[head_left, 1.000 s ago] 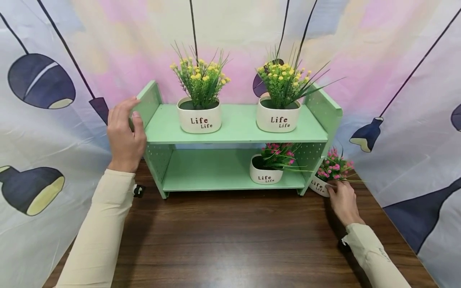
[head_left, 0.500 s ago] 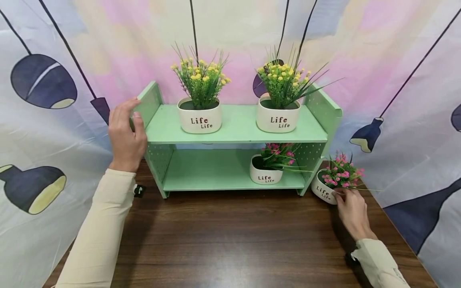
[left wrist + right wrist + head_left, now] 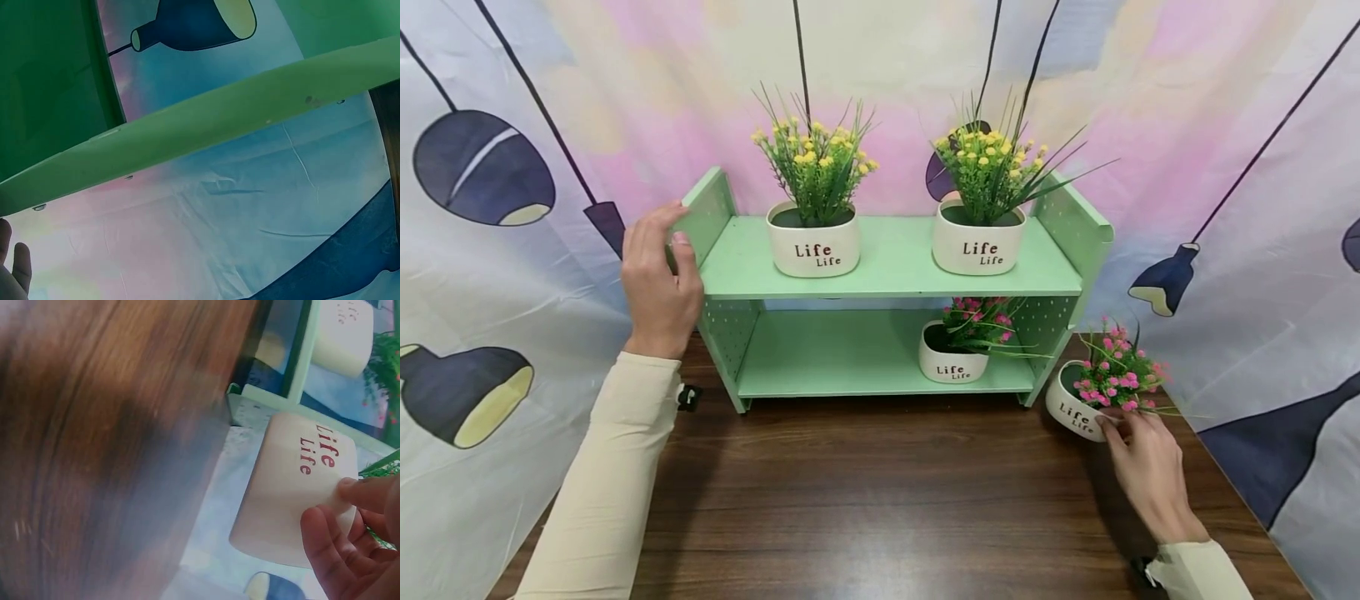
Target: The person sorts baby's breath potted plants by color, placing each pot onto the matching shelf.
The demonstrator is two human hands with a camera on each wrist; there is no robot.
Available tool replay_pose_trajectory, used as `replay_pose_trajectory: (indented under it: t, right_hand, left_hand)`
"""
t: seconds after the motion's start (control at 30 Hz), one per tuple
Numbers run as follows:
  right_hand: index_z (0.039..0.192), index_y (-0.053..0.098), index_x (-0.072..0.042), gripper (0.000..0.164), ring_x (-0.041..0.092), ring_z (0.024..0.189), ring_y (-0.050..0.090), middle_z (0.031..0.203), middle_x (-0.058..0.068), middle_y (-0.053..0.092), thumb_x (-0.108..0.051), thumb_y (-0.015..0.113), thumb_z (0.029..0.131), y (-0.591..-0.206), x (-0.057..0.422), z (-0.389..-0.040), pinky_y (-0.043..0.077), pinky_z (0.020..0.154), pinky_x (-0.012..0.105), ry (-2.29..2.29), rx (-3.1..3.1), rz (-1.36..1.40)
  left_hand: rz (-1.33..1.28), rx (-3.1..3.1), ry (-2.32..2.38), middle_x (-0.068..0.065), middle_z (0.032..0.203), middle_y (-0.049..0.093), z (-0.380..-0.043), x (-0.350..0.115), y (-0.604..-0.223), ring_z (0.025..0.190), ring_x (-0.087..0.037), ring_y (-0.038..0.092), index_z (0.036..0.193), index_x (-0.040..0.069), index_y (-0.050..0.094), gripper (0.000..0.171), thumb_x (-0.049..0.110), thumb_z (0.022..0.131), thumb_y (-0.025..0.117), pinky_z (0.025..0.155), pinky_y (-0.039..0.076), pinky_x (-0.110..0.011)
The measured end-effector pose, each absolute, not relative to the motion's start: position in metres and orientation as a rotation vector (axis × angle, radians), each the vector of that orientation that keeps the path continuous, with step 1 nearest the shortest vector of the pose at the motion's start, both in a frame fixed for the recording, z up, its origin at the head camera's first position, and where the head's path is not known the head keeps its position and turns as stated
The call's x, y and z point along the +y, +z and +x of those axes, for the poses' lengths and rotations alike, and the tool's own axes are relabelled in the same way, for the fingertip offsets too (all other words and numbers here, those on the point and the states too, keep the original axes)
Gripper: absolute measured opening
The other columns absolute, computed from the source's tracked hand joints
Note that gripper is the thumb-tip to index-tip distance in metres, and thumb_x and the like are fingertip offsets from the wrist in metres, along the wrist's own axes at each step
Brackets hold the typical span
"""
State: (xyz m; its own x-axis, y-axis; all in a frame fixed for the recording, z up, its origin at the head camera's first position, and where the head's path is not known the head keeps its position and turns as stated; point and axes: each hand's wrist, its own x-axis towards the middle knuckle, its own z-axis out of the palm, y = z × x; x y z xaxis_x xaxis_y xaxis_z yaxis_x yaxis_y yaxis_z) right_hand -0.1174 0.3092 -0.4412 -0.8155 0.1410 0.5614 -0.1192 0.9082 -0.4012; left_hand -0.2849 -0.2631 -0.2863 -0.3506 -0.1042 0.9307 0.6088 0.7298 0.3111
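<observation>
At the right of the head view, my right hand (image 3: 1150, 467) pinches the near rim of a white oval flowerpot (image 3: 294, 494) lettered "Life", planted with pink flowers (image 3: 1120, 375). This pot tilts, just right of the green two-tier shelf (image 3: 880, 350). My left hand (image 3: 662, 287) lies against the shelf's left side panel (image 3: 711, 208). Two of its fingertips show at the lower left of the left wrist view, right by the panel's edge. A matching pot (image 3: 953, 364) with pink flowers stands on the lower tier, towards its right end.
Two white pots with yellow flowers, a left one (image 3: 814, 250) and a right one (image 3: 979, 248), stand on the upper tier. The shelf sits on a dark wooden table (image 3: 880, 500). A curtain (image 3: 880, 50) printed with lamps hangs behind and at both sides.
My right hand has drawn the pink-flowered pot out from beside the shelf, towards me and slightly right. My left hand stays by the side panel.
</observation>
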Motion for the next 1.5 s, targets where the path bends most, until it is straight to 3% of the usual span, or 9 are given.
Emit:
replay_pose_trajectory:
  t: [0.37,0.5,0.93,1.13,1.23,1.3,1.37,1.43,1.5]
  right_hand:
    - [0.089,0.077,0.001,0.008,0.032,0.076,0.064,0.076,0.009,0.067,-0.003,0.083,0.088,-0.425,0.291,-0.092,0.049,0.061,0.049,0.513,-2.467,0.017]
    - [0.075,0.07,-0.005,0.018,0.028,0.07,0.062,0.073,0.007,0.064,-0.004,0.085,0.084,-0.419,0.282,-0.081,0.047,0.056,0.044,0.495,-2.459,0.039]
    - [0.059,0.056,-0.016,0.04,0.008,0.056,0.043,0.061,-0.005,0.051,-0.002,0.09,0.073,-0.407,0.245,-0.063,0.035,0.046,0.029,0.434,-2.422,0.185]
    - [0.061,0.06,-0.015,0.035,0.021,0.063,0.061,0.063,-0.003,0.06,0.0,0.09,0.07,-0.399,0.229,-0.063,0.038,0.046,0.028,0.452,-2.393,0.288]
    - [0.062,0.059,-0.017,0.035,0.018,0.064,0.06,0.068,0.002,0.064,0.0,0.089,0.069,-0.397,0.223,-0.065,0.037,0.047,0.025,0.467,-2.359,0.345]
    - [0.063,0.059,-0.017,0.033,0.014,0.064,0.058,0.073,0.005,0.067,-0.001,0.087,0.072,-0.396,0.218,-0.068,0.036,0.048,0.023,0.483,-2.333,0.395]
    - [0.063,0.057,-0.019,0.034,0.009,0.06,0.052,0.078,0.01,0.07,-0.013,0.08,0.088,-0.396,0.214,-0.071,0.035,0.047,0.021,0.495,-2.308,0.449]
    - [0.062,0.054,-0.02,0.045,0.009,0.06,0.054,0.085,0.016,0.073,-0.031,0.067,0.104,-0.397,0.208,-0.076,0.034,0.047,0.02,0.502,-2.286,0.502]
    - [0.061,0.05,-0.021,0.055,0.013,0.061,0.06,0.097,0.025,0.075,-0.045,0.048,0.111,-0.398,0.203,-0.081,0.034,0.047,0.019,0.512,-2.268,0.548]
  left_hand:
    - [-0.38,-1.767,-0.776,-0.016,0.137,0.069,-0.281,-0.262,-0.28,0.126,-0.041,0.06,0.129,-0.003,0.069,0.044,0.024,0.107,0.043,0.107,0.045,-0.05]
    - [-0.382,-1.772,-0.777,-0.016,0.138,0.068,-0.281,-0.262,-0.28,0.127,-0.04,0.06,0.13,-0.002,0.069,0.042,0.023,0.107,0.044,0.109,0.045,-0.051]
    - [-0.378,-1.785,-0.783,-0.02,0.137,0.068,-0.282,-0.262,-0.285,0.127,-0.043,0.059,0.129,-0.002,0.069,0.037,0.017,0.106,0.046,0.11,0.044,-0.054]
    - [-0.371,-1.793,-0.787,-0.018,0.138,0.067,-0.282,-0.263,-0.287,0.129,-0.042,0.059,0.13,-0.001,0.068,0.037,0.018,0.107,0.046,0.11,0.044,-0.054]
    - [-0.379,-1.794,-0.784,-0.018,0.139,0.067,-0.282,-0.264,-0.287,0.13,-0.041,0.058,0.13,-0.001,0.068,0.037,0.017,0.107,0.047,0.111,0.044,-0.054]
    - [-0.381,-1.791,-0.786,-0.018,0.138,0.067,-0.283,-0.263,-0.288,0.13,-0.042,0.058,0.13,-0.001,0.069,0.036,0.017,0.106,0.047,0.112,0.043,-0.054]
    - [-0.381,-1.79,-0.788,-0.018,0.138,0.067,-0.283,-0.263,-0.288,0.13,-0.042,0.058,0.13,0.0,0.069,0.036,0.016,0.106,0.047,0.112,0.043,-0.053]
    - [-0.382,-1.79,-0.79,-0.018,0.138,0.067,-0.283,-0.263,-0.287,0.13,-0.041,0.058,0.13,-0.001,0.069,0.036,0.016,0.107,0.047,0.112,0.043,-0.053]
    - [-0.384,-1.793,-0.792,-0.018,0.139,0.067,-0.283,-0.262,-0.287,0.131,-0.041,0.058,0.131,-0.001,0.068,0.036,0.016,0.107,0.047,0.113,0.043,-0.053]
